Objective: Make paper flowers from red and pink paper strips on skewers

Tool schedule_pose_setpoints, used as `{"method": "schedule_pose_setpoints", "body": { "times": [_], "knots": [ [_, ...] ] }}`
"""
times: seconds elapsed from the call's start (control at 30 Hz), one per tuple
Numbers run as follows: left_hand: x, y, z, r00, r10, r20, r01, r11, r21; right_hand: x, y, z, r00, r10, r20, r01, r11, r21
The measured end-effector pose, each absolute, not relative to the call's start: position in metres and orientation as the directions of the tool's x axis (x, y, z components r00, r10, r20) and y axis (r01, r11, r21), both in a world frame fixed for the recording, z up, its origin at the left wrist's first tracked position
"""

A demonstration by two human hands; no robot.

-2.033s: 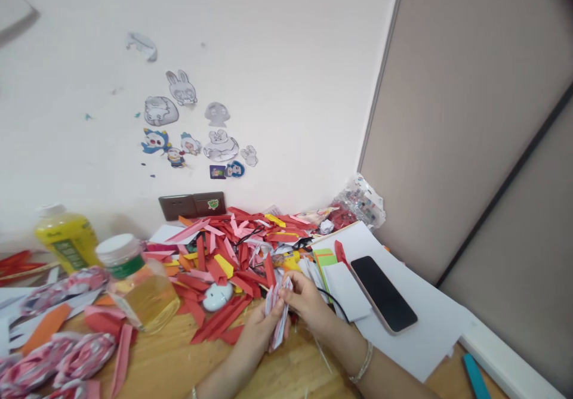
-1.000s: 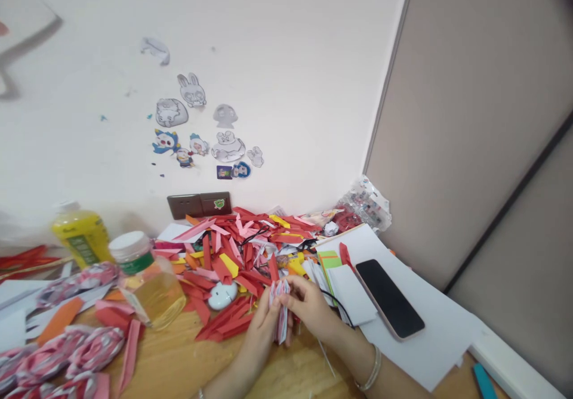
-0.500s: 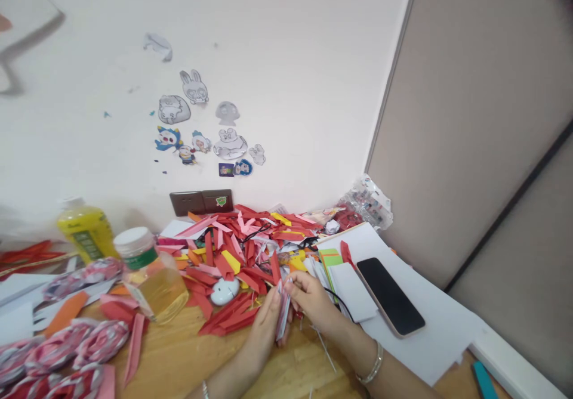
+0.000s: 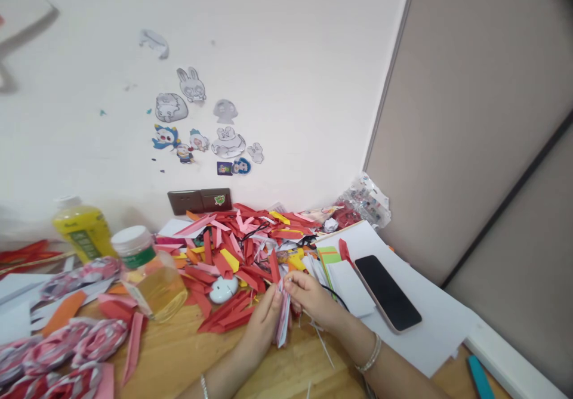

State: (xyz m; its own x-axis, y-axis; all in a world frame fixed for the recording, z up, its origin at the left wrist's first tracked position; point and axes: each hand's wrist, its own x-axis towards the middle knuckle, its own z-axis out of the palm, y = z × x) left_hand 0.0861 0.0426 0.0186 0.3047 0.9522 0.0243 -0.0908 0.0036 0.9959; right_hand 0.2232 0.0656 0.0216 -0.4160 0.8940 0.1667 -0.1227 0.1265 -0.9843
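A thin bundle of folded paper (image 4: 282,322), pale pink and white, stands between my two hands above the wooden table. My left hand (image 4: 264,321) is closed on its left side, thumb toward the top. Thumb and fingers of my right hand (image 4: 308,296) pinch the bundle's upper end. White strands (image 4: 323,344) trail below my right hand. Just behind lies a heap of red, pink and yellow folded paper pieces (image 4: 233,312), with a white rounded case (image 4: 223,290) among them.
On the left are a jar of amber liquid (image 4: 161,291), a yellow bottle (image 4: 85,232) and braided pink-white coils (image 4: 98,342). A phone (image 4: 388,293) lies on white paper (image 4: 430,351) at the right, near a teal object (image 4: 480,378). The wall stands behind.
The view has shifted slightly. More of the bundle's lower part shows between my hands, and my left hand sits slightly more to the left. Both hands keep their hold.
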Motion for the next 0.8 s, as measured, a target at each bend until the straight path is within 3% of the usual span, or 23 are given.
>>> {"method": "schedule_pose_setpoints", "body": {
  "times": [0.17, 0.3, 0.5, 0.8],
  "knots": [
    [0.090, 0.044, 0.017, 0.279, 0.958, 0.072, -0.086, -0.050, 0.995, 0.219, 0.065, 0.021, -0.358, 0.908, 0.216, -0.147, 0.174, -0.974],
    [0.090, 0.044, 0.018, 0.243, 0.965, 0.102, -0.093, -0.081, 0.992, 0.218, 0.066, 0.022, -0.340, 0.911, 0.232, -0.075, 0.220, -0.973],
    [0.088, 0.046, 0.010, 0.306, 0.950, 0.058, -0.095, -0.031, 0.995, 0.220, 0.064, 0.030, -0.366, 0.907, 0.209, -0.008, 0.222, -0.975],
    [0.083, 0.047, 0.013, 0.352, 0.934, 0.056, -0.104, -0.020, 0.994, 0.224, 0.068, 0.025, -0.403, 0.896, 0.187, -0.128, 0.147, -0.981]
  ]
}}
